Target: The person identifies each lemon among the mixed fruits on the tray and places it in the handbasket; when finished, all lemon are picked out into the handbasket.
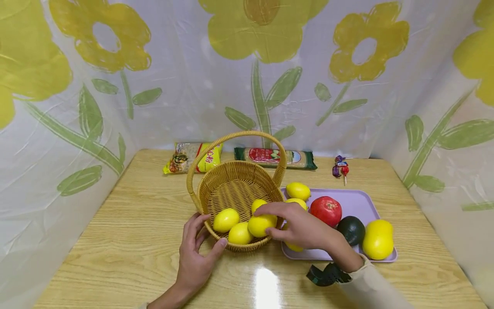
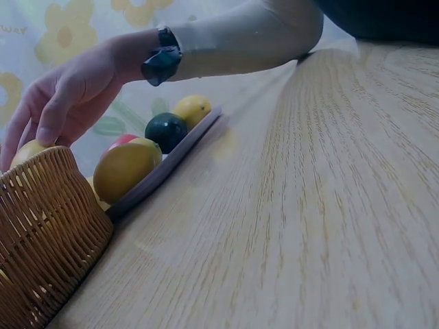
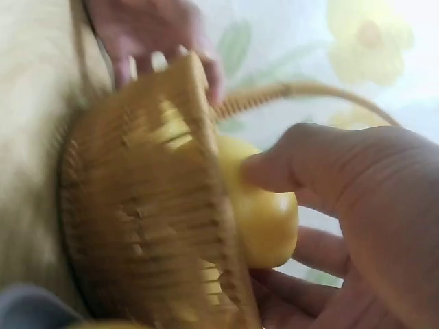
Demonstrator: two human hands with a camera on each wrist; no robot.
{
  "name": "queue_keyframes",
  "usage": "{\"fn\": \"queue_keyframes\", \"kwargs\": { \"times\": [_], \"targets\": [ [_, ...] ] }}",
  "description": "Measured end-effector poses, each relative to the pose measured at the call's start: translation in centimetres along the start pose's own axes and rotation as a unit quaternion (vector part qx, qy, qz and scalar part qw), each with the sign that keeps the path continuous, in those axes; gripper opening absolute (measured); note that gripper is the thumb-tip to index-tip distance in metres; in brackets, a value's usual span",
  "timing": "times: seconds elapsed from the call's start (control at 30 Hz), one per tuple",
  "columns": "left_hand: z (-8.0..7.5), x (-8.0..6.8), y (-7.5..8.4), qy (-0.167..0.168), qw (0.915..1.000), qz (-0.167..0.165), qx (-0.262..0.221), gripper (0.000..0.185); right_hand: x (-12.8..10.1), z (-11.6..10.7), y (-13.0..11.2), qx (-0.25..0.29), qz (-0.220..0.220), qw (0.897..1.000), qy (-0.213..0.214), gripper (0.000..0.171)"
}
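Head view: right hand (image 1: 305, 227) fingers clamp smooth lemon (image 1: 261, 224); left hand (image 1: 197, 253) fingers cup woven basket (image 1: 235, 182).

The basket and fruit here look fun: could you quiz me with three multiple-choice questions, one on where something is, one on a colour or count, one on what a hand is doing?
1. Where does the pomegranate lie?
A. in the basket
B. on the purple tray
C. on the bare table

2. What colour is the fruit the right hand holds?
A. yellow
B. red
C. dark green

3. What is the left hand doing?
A. lifting the handle
B. resting flat, away from everything
C. holding the basket's rim

Answers:
1 B: the red fruit sits on the tray, right of the basket.
2 A: the fingers curl round a yellow lemon at the basket's edge.
3 C: thumb and fingers clasp the wicker rim.
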State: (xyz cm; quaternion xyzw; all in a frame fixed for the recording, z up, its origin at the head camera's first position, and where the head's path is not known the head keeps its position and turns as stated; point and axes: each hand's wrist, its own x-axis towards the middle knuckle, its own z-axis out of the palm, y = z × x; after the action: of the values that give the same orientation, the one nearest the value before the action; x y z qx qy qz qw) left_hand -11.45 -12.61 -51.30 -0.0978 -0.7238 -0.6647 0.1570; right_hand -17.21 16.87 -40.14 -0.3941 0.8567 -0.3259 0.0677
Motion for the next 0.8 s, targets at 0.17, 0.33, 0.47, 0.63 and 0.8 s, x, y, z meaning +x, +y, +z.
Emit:
{"fn": "queue_keyframes", "kwargs": {
  "times": [0.17, 0.33, 0.47, 0.63, 0.8],
  "targets": [
    [-0.1, -0.1, 0.1, 0.001, 1.0, 0.0, 0.004, 0.064, 0.3, 1.7, -1.3, -0.011, -0.024, 0.999, -0.038, 0.046],
    [-0.1, 0.0, 0.0, -0.001, 1.0, 0.003, 0.005, 0.065, 0.1, 1.9, -1.9, 0.019, -0.035, 0.999, -0.035, 0.049],
    [-0.1, 0.0, -0.1, 0.0, 1.0, 0.005, 0.005, 0.066, -0.8, 1.2, -1.6, 0.08, -0.02, 0.997, -0.005, 0.047],
    [-0.1, 0.0, -0.2, -0.005, 0.9999, 0.008, 0.005, 0.067, -4.3, -0.3, 0.3, 0.173, 0.006, 0.984, 0.043, 0.049],
    [-0.1, 0.0, -0.2, -0.007, 0.9999, 0.01, 0.004, 0.066, -9.2, -1.8, 3.0, 0.215, 0.038, 0.972, 0.085, 0.051]
  ]
}}
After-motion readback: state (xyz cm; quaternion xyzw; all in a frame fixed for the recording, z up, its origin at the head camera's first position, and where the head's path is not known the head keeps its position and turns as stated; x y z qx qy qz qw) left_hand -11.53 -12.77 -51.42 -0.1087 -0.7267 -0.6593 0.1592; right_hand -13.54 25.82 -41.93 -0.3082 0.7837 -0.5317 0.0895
